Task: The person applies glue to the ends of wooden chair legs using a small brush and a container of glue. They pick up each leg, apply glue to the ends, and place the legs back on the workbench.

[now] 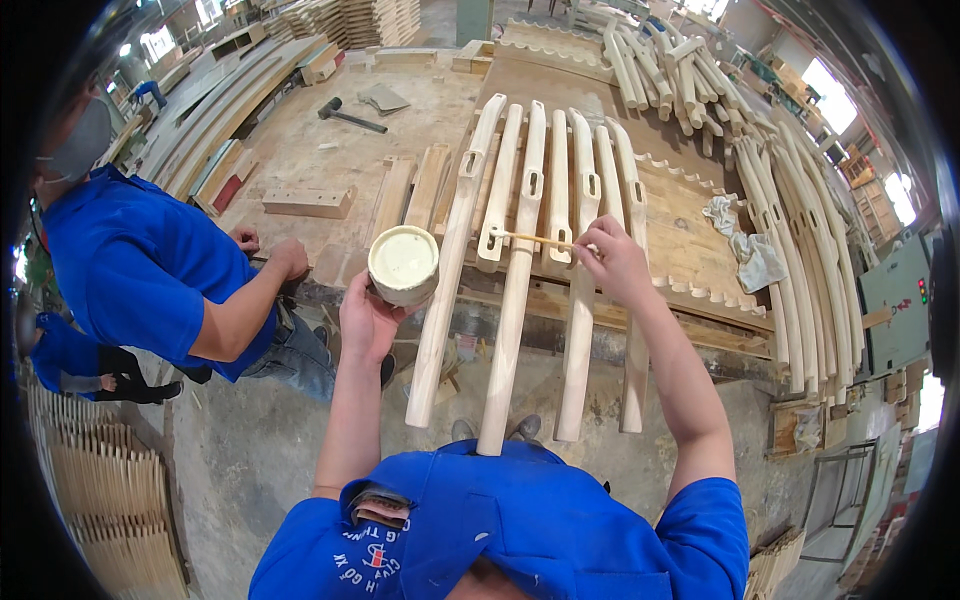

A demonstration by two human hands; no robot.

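Note:
My left hand (pixel 372 318) is wrapped round a round tub of pale cream paste (pixel 404 258), its top facing up. A thin wooden stick (pixel 540 239) is pinched in my right hand (pixel 610 262), pointing left. The stick's pale tip touches the slot at the near end of a short wooden piece (pixel 500 205). Several long shaped wooden bars (pixel 520 285) with oval slots lie side by side with the short pieces, their near ends jutting past the bench edge toward me.
A black-headed hammer (pixel 350 115), a wood block (pixel 308 202) and a wavy-edged rack (pixel 690 180) are on the workbench (pixel 290 160). Stacked bars (pixel 800 250) and a white cloth (pixel 755 260) lie at right. A masked co-worker (pixel 150 265) in blue stands close at left.

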